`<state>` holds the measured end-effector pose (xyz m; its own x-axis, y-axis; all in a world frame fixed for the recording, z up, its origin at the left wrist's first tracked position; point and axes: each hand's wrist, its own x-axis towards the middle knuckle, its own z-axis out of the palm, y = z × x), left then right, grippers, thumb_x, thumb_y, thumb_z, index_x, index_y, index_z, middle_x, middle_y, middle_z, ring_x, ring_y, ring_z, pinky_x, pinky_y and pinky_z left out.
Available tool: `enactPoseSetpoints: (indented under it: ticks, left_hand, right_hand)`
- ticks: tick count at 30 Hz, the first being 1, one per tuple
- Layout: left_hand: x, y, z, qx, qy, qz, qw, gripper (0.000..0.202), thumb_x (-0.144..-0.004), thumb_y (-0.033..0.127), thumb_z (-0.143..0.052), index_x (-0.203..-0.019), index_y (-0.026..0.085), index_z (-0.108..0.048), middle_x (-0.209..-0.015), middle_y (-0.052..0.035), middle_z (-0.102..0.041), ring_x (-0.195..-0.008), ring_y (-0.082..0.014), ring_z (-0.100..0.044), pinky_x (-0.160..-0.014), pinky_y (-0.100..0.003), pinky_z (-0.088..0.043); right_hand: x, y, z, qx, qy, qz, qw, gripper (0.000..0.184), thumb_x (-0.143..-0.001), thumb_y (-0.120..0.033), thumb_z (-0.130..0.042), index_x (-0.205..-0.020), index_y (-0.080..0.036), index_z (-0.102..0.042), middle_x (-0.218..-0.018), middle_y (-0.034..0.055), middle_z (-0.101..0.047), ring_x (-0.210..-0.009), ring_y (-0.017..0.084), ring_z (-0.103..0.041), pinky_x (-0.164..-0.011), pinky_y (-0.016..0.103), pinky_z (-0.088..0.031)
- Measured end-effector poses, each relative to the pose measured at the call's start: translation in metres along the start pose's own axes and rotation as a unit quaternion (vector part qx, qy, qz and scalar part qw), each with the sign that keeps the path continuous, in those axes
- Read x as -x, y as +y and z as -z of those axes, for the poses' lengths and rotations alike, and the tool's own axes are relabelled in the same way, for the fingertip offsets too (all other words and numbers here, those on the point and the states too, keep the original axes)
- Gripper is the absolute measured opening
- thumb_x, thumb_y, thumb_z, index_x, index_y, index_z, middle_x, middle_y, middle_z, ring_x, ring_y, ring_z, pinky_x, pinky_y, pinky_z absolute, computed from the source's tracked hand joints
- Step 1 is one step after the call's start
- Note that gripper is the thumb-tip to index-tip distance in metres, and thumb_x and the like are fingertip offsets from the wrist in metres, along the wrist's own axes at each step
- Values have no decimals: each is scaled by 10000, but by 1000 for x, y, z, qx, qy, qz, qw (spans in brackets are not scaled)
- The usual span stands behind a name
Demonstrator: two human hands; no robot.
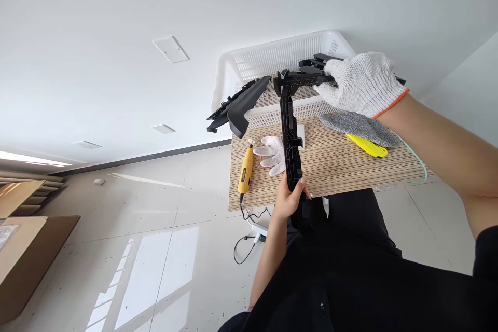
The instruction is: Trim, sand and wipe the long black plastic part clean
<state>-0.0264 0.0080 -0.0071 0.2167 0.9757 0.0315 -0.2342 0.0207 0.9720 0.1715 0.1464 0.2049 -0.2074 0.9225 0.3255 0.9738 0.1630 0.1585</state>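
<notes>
A long black plastic part with a crossbar at its far end is held up over the small wooden table. My left hand, bare, is closed round its near end at the table's front edge. My right hand, in a white knit glove with an orange cuff, grips the crossbar above the white basket.
More black plastic parts lie in the basket, and one hangs over its left rim. On the table lie a yellow rotary tool, a white glove, a grey glove and a yellow cutter. Cardboard boxes stand at left, and a cable lies on the floor.
</notes>
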Motion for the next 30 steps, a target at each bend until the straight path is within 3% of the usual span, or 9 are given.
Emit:
enactPoseSetpoints:
  ticks: [6,12,17,20,24,27,30]
  left_hand:
    - [0,-1,1,-8,-9,-11,1000,313,-972,480,-617,-1044,187,-533,-608,50,-607,-502,-121,-609,-530,-266,-544]
    - [0,0,1,-1,-8,-6,1000,307,-968,472,-629,-1034,189,-530,-615,49,-607,-506,-120,-609,-522,-259,-538]
    - [0,0,0,-6,-2,1,1000,308,-970,477,-624,-1028,193,-520,-613,53,-603,-501,-120,-604,-520,-263,-539]
    - [1,-1,0,-5,1,5,1000,314,-965,477,-631,-1039,195,-515,-614,55,-604,-500,-121,-606,-520,-262,-536]
    - [1,-3,1,-5,0,-12,1000,277,-979,441,-623,-1035,201,-496,-614,60,-610,-499,-118,-607,-517,-256,-537]
    - [0,-3,1,-5,-4,-19,1000,261,-990,425,-611,-1057,199,-498,-616,61,-613,-504,-117,-607,-522,-257,-540]
    - [0,-2,0,-2,-7,-18,1000,273,-984,431,-618,-1066,195,-509,-617,59,-611,-503,-117,-605,-521,-256,-535]
  right_hand:
    - [-2,0,-1,-6,10,-3,1000,719,-866,-743,-391,-1151,-172,-721,-885,186,-735,-872,376,-678,-706,438,-413]
    - [2,-1,-2,1,37,-8,999,556,-915,-536,-380,-1229,-210,-702,-869,170,-750,-822,362,-689,-645,412,-391]
    - [18,-8,-3,-22,61,3,998,558,-922,-512,-380,-1264,-202,-693,-868,147,-759,-831,351,-705,-681,407,-425]
    - [31,-16,-4,5,35,18,999,596,-929,-519,-369,-1294,-159,-674,-824,170,-748,-796,370,-715,-660,403,-428]
    - [40,-22,-8,36,7,28,999,623,-928,-501,-378,-1433,-188,-566,-772,151,-737,-713,366,-712,-598,362,-388]
    - [41,-22,-14,43,-19,49,998,695,-932,-490,-387,-1548,-169,-416,-836,149,-753,-711,348,-707,-591,341,-374]
    - [41,-22,-19,37,-39,53,997,672,-945,-478,-387,-1556,-199,-395,-942,148,-764,-756,342,-708,-616,345,-386]
